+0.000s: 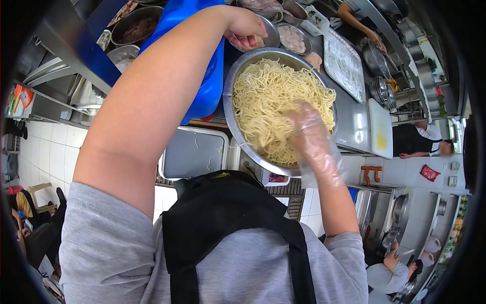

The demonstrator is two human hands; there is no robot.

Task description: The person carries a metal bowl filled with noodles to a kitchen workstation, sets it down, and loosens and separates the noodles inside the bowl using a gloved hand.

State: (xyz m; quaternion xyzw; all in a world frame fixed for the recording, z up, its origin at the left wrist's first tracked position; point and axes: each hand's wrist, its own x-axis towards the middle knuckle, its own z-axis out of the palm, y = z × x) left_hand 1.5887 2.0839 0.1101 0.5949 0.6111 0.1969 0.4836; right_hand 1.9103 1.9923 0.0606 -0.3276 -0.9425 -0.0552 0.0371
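A large metal bowl (230, 109) full of yellow noodles (263, 96) stands at the counter's edge in front of me. My right hand (306, 126), in a clear plastic glove, is at the right side of the noodles; motion smears its fingers. Beyond the bowl, my bare left hand (245, 28) reaches into a smaller metal bowl (272, 31). Its fingers curl downward, and whatever lies between them is hidden. Left of the noodles, beneath my left forearm, is a bright blue plastic sheet or bag (210, 91).
Metal bowls with pale meat (291, 39) and dark meat (139, 30) line the far side. A metal tray (344, 63) and a white cutting board (379, 129) lie to the right. A grey tray (195, 152) sits low on the left. Other people are at the right.
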